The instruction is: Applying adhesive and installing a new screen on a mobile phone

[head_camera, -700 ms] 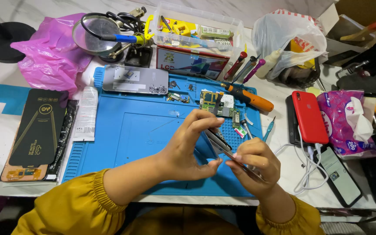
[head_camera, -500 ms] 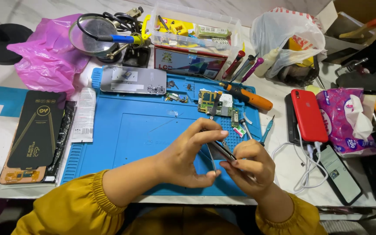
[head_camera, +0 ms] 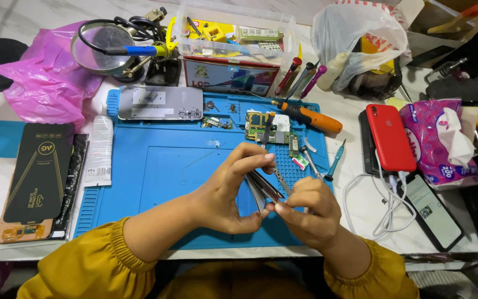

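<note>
Both my hands meet over the front of the blue work mat (head_camera: 156,182). My right hand (head_camera: 308,213) grips metal tweezers (head_camera: 264,185), whose arms slant up to the left. My left hand (head_camera: 233,188) curls beside them, its fingertips pinching at the tweezers near the tips; whether a small part sits between them is hidden. A phone circuit board (head_camera: 266,130) and small loose parts lie on the mat just beyond my hands. A silver phone back housing (head_camera: 160,103) rests at the mat's far left corner.
An orange-handled screwdriver (head_camera: 311,117) and a small teal one (head_camera: 336,158) lie right of the board. A red phone (head_camera: 389,137), tissue pack (head_camera: 441,141) and another phone (head_camera: 432,210) on white cables sit right. A screen protector box (head_camera: 39,174), pink bag (head_camera: 45,83), magnifier stand (head_camera: 103,47) and clear parts bin (head_camera: 233,30) ring the mat.
My hands have stayed together over the mat's front. The tweezers now point up-left between my fingers, and my left fingertips have closed in on them.
</note>
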